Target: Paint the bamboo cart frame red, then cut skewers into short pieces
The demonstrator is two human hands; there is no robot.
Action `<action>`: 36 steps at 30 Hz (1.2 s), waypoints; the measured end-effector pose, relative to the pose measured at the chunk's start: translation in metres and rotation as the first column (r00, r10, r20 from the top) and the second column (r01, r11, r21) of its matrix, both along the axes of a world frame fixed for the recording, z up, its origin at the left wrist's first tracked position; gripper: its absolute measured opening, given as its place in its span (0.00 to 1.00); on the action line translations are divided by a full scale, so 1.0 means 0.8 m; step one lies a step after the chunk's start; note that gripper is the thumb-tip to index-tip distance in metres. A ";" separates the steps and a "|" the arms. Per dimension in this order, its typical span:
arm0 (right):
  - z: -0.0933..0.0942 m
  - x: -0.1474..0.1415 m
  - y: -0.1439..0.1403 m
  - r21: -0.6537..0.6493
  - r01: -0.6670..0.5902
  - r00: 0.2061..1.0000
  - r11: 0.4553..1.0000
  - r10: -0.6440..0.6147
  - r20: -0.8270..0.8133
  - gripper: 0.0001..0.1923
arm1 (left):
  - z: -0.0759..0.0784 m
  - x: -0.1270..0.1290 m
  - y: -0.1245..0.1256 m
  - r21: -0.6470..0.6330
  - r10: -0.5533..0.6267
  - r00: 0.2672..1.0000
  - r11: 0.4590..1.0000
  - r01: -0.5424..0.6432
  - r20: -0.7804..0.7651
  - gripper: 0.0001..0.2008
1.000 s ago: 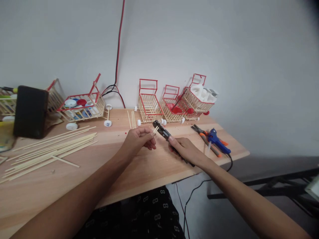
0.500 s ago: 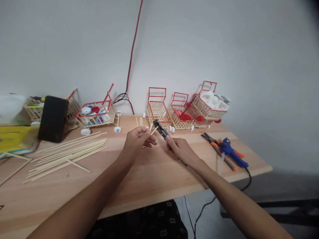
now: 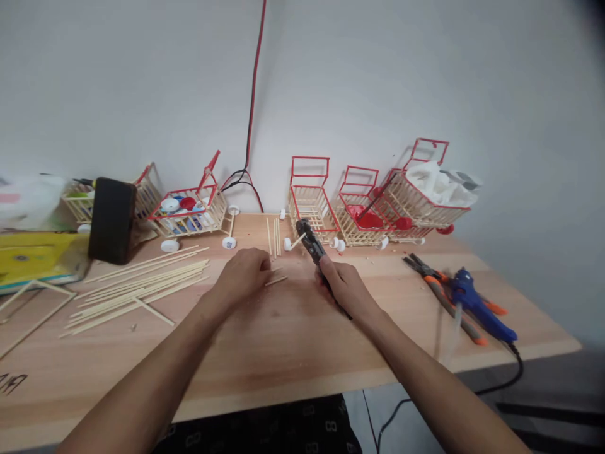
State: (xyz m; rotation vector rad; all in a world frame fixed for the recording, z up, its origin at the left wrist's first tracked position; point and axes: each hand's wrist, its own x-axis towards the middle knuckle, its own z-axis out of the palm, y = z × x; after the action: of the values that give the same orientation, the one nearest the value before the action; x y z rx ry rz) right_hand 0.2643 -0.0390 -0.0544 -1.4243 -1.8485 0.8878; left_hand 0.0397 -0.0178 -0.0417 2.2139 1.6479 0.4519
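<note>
Change from a second earlier: the left hand (image 3: 243, 274) had come down from in front of the cutter to lie palm-down on the counter (image 3: 293, 353); the view had shifted so more of the counter's right end showed.
Left hand: fingers curled loosely over a short stick (image 3: 276, 280) lying on the wood; whether it gripped the stick could not be told.
Right hand: the right hand (image 3: 343, 287) was clenched around the handles of a black cutter (image 3: 309, 241), head pointing up and away, with a short stick piece (image 3: 297, 240) at its tip.
Sticks: a loose pile of long sticks (image 3: 137, 287) lay to the left, well apart from the hands.
Back edge: small red-and-wood carts (image 3: 359, 208) stood along the wall.
Right side: orange pliers (image 3: 439, 290) and a blue glue gun (image 3: 479, 306) lay near the counter's right end.
Open room: bare wood stretched from the hands to the near edge.
</note>
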 end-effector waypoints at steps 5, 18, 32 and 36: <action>0.002 -0.002 -0.003 -0.021 -0.001 0.999 1.000 0.002 0.039 0.33 | 0.007 0.001 0.003 0.042 -0.025 0.993 0.999 0.020 0.119 0.07; 0.006 -0.014 -0.005 0.071 -0.055 0.973 0.996 0.037 0.226 0.31 | 0.016 0.026 -0.009 -0.105 0.093 0.669 0.994 -0.022 0.738 0.09; 0.048 -0.048 0.011 -0.151 -0.169 0.985 0.974 0.160 -0.070 0.35 | 0.040 0.004 -0.007 0.044 0.005 0.568 0.996 -0.072 0.823 0.09; 0.047 -0.057 0.018 0.007 -0.163 0.986 0.987 0.163 0.026 0.35 | 0.049 -0.004 -0.008 0.155 -0.028 0.644 0.978 -0.141 0.764 0.09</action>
State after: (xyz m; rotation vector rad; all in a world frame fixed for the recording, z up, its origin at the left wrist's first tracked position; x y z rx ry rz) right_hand 0.2185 -0.0249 -0.0165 -1.2985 -2.0081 0.9423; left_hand 0.0364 -0.0241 -0.0024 1.6730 1.2102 1.4103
